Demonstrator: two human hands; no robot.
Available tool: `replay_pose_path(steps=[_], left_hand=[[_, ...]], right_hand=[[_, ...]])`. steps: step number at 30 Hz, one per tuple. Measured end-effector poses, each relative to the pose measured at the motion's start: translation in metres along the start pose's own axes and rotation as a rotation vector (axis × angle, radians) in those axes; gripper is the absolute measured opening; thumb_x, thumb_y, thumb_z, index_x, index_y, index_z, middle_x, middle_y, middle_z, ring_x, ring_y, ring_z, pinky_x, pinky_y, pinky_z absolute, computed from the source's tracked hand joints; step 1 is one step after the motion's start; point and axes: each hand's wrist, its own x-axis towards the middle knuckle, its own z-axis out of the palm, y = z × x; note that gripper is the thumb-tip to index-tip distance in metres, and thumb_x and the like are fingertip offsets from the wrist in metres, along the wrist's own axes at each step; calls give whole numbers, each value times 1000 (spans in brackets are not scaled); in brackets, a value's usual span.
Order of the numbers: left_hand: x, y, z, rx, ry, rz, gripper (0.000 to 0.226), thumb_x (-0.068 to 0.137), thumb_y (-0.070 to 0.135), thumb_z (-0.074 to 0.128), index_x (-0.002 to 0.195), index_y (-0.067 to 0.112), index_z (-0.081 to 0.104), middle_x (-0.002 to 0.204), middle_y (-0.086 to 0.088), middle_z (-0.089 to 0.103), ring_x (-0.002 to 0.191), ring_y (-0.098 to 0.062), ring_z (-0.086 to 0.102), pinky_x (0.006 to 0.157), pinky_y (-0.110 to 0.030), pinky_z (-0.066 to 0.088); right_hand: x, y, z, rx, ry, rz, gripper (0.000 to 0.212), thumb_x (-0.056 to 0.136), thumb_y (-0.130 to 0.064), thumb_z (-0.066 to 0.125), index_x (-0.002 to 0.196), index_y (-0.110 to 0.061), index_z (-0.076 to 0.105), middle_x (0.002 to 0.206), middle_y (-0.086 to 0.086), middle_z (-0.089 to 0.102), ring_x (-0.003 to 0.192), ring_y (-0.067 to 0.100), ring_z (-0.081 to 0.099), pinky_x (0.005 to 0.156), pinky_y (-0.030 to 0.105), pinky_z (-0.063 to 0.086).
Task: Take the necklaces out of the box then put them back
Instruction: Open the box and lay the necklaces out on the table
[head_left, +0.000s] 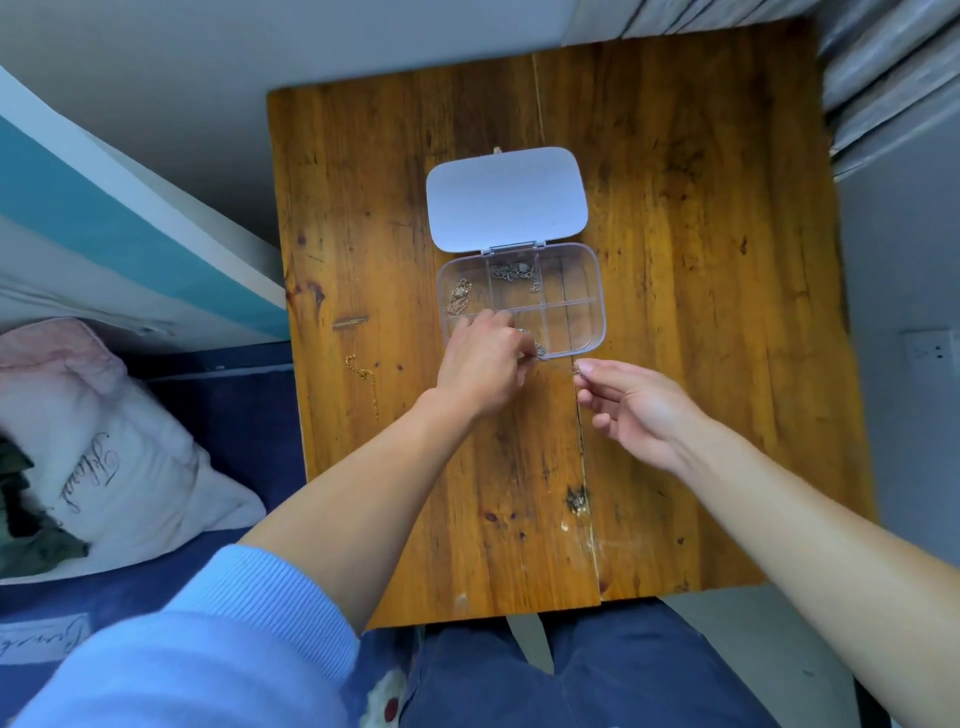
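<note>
On the table (675, 312), at the left, one gold necklace (363, 376) lies outside the box (587, 291). Two necklaces sit in its far compartments. The left hand (480, 364) and right hand (636, 402) both pinch a thin chain (558, 367), stretched between them at the near rim. I cannot tell if it goes out or in.

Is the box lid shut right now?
No, the white lid is swung fully open and lies flat on the table behind the clear box.
</note>
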Motion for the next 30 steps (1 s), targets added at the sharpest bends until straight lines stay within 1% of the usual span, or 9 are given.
replay_pose_path(steps=[3, 6, 11, 13, 15, 17, 19, 24, 30], left_hand=[[0, -2, -3, -60, 53, 1, 20, 91, 32, 61, 102, 21, 74, 98, -5, 61, 99, -27, 52, 77, -36, 38], [-7, -4, -13, -157, 36, -40, 17, 92, 30, 59, 94, 17, 70, 99, -4, 59, 98, -24, 52, 79, -38, 44], [-22, -12, -47, -558, -172, -251, 38, 95, 39, 54, 80, 5, 60, 79, -2, 56, 78, -17, 50, 69, -31, 38], [-30, -14, -58, -784, -261, -349, 45, 97, 40, 49, 88, -1, 66, 87, -1, 63, 87, -15, 56, 77, -30, 42], [-39, -18, -67, -919, -280, -399, 44, 99, 39, 45, 78, 7, 67, 99, -6, 70, 97, -16, 61, 90, -33, 43], [-46, -24, -73, -1003, -265, -427, 43, 101, 39, 42, 66, 16, 53, 96, -9, 71, 96, -18, 65, 91, -35, 45], [-57, -34, -80, -1082, -263, -439, 39, 102, 36, 39, 68, 18, 47, 90, -8, 69, 90, -19, 66, 89, -37, 47], [-85, -62, -83, -1068, -220, -473, 22, 98, 23, 52, 89, 6, 64, 79, -10, 66, 80, -21, 66, 77, -33, 53], [-105, -88, -78, -1032, -173, -547, 19, 85, 21, 71, 87, 2, 69, 76, -11, 69, 65, -15, 70, 61, -25, 58]], right_hand=[[-5, -4, -6, 38, -38, -6, 13, 85, -15, 71, 97, -11, 70, 74, -1, 68, 60, 9, 59, 42, 17, 39], [-10, -9, -10, 60, -35, -17, 4, 85, -15, 70, 89, -13, 69, 69, -2, 65, 57, 8, 57, 41, 17, 38], [-19, -18, -8, 71, -33, -53, 4, 88, -13, 63, 88, -13, 67, 65, -3, 60, 53, 8, 54, 40, 17, 38], [-21, -19, -5, 80, -29, -67, 11, 89, -11, 57, 93, -11, 67, 65, -3, 56, 53, 9, 51, 40, 18, 38], [-23, -17, 0, 105, -12, -79, 15, 90, -10, 52, 95, -10, 66, 65, -2, 52, 51, 9, 48, 39, 19, 38], [-23, -14, 2, 134, 7, -80, 17, 90, -9, 49, 95, -9, 65, 64, -2, 49, 49, 9, 46, 39, 19, 36], [-27, -6, 6, 150, 19, -81, 19, 90, -9, 47, 96, -9, 65, 62, -2, 47, 47, 9, 44, 39, 18, 36], [-42, 24, 15, 139, 50, -91, 19, 91, -9, 46, 97, -8, 65, 60, -3, 47, 46, 9, 42, 40, 20, 35], [-57, 67, 27, 175, 115, -139, 18, 91, -7, 52, 98, -6, 68, 62, -1, 49, 50, 10, 45, 40, 19, 36]])
